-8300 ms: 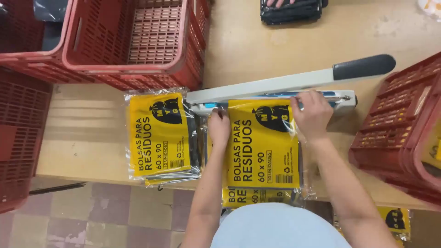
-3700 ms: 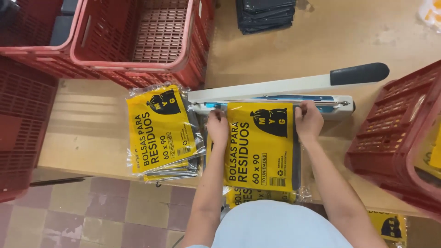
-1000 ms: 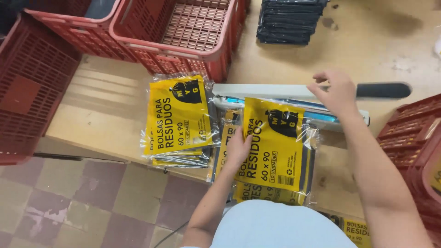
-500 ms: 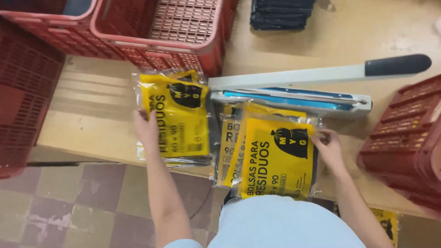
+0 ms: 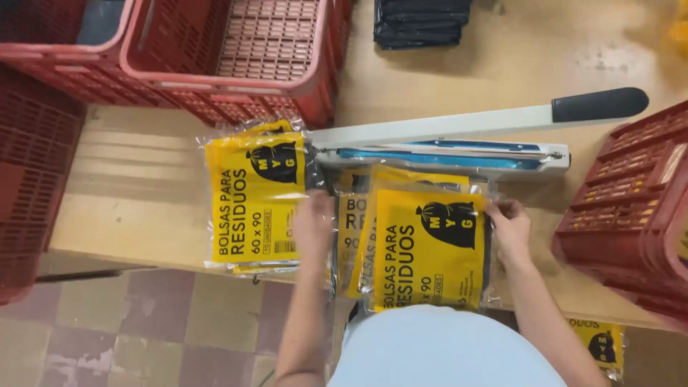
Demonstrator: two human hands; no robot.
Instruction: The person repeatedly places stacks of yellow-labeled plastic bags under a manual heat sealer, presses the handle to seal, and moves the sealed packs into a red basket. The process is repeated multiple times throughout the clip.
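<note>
Closest to the camera is the person's light blue top [image 5: 444,351], with both bare forearms reaching out over the edge of the wooden table [image 5: 129,215]. The hands are well apart, one on each side of the stuff in the middle.

The right hand [image 5: 510,228] has its fingers curled onto the upper right edge of a yellow packet [image 5: 426,247] in clear plastic wrap with a black bag drawing on it, so it looks pinched on that edge. That packet sits right at the table's near edge, on top of at least one more of the same kind peeking out on its left.

The left hand [image 5: 315,223] lies flat and a bit blurred between that pile and a second stack of yellow packets [image 5: 254,197] to the left. It's touching the stack's right edge, but I can't tell whether it's actually gripping anything.

Just past the packets is a lever-type heat sealer [image 5: 444,154], white with a blue strip along its base. Its arm is lifted at a slant and ends in a black handle [image 5: 598,105].

Further out: a red plastic crate [image 5: 623,222] on the right, two more red crates [image 5: 229,57] at the back left, and a pile of folded black bags [image 5: 421,21] at the far top. Down at the lower right, below table level, another yellow packet [image 5: 600,344] pokes out.
</note>
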